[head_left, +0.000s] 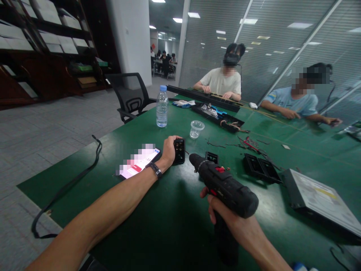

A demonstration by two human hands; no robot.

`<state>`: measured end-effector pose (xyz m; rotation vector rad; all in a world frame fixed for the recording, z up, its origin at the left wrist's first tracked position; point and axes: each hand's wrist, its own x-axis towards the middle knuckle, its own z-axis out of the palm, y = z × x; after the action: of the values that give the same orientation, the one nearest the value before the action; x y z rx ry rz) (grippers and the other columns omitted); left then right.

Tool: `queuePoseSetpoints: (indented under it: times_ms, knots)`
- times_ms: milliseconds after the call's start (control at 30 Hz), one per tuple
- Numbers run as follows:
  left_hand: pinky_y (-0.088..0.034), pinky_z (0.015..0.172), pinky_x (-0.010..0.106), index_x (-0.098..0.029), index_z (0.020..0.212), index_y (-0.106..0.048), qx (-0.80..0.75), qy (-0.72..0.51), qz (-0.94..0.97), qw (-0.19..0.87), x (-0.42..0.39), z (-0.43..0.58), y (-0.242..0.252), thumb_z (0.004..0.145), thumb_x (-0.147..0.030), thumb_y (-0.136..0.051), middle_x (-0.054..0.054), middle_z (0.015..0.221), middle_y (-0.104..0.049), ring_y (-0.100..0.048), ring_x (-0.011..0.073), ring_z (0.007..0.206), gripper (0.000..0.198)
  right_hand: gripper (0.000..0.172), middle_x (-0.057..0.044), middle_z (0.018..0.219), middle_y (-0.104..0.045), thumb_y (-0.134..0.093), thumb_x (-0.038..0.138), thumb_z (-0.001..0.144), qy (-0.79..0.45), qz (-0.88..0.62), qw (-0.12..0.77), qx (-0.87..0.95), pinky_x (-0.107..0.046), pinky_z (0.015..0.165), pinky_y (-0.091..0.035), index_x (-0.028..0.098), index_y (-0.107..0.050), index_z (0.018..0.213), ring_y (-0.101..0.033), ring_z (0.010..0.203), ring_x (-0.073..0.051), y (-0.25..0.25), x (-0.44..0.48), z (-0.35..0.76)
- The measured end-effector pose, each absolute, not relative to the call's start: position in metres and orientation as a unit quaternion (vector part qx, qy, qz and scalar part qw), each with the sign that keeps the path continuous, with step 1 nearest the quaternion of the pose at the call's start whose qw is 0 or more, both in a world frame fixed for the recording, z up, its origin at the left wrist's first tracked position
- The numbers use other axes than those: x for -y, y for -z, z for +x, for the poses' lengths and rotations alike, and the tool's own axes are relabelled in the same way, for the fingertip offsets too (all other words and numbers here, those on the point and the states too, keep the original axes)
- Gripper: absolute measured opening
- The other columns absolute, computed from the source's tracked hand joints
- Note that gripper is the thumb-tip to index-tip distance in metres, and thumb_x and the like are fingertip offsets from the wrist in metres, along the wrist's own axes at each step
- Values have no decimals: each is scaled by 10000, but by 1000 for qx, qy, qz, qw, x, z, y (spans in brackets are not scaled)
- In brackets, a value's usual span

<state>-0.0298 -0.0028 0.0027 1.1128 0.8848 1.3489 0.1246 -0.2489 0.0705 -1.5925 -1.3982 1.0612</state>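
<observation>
My left hand [168, 152] is wrapped round the far side of a small black plastic housing [179, 151], held upright on the green table with its open, recessed face turned right. In my right hand [221, 205] is a black cordless drill [225, 184] with red buttons, gripped by its handle. The drill's chuck points left, its thin bit reaching close to the housing; I cannot tell whether the tip touches it. Just beyond the chuck lies another small black plastic part [211, 157]. A lit phone [139, 165] rests beside my left wrist.
A water bottle [162, 107] and a clear plastic cup [196, 130] stand beyond my hands. To the right are a black double frame [261, 168], a metal drive box [324, 199] and loose wires [251, 145]. Two people sit across the green table [158, 226] near a long black channel [203, 98].
</observation>
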Motion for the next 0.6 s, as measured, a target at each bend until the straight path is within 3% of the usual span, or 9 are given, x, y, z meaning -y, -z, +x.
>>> queuePoseSetpoints:
  times_ms: [300, 600]
  knots:
    - [-535, 570, 295, -195, 859, -718, -365, -575, 470, 562, 6, -30, -5, 901, -553, -454, 36, 739, -676, -645, 191, 637, 447, 303, 23, 607, -694, -578, 432, 1059, -439, -608, 355, 559, -348, 665, -509, 185, -720, 1162, -645, 603, -203, -67, 248, 129]
    - [-537, 564, 304, -209, 856, -712, -360, -572, 484, 555, 8, -32, -7, 904, -558, -452, 34, 736, -668, -640, 195, 633, 438, 279, 28, 584, -674, -621, 424, 1028, -424, -624, 360, 549, -332, 627, -474, 196, -746, 1129, -601, 566, -189, -75, 251, 125]
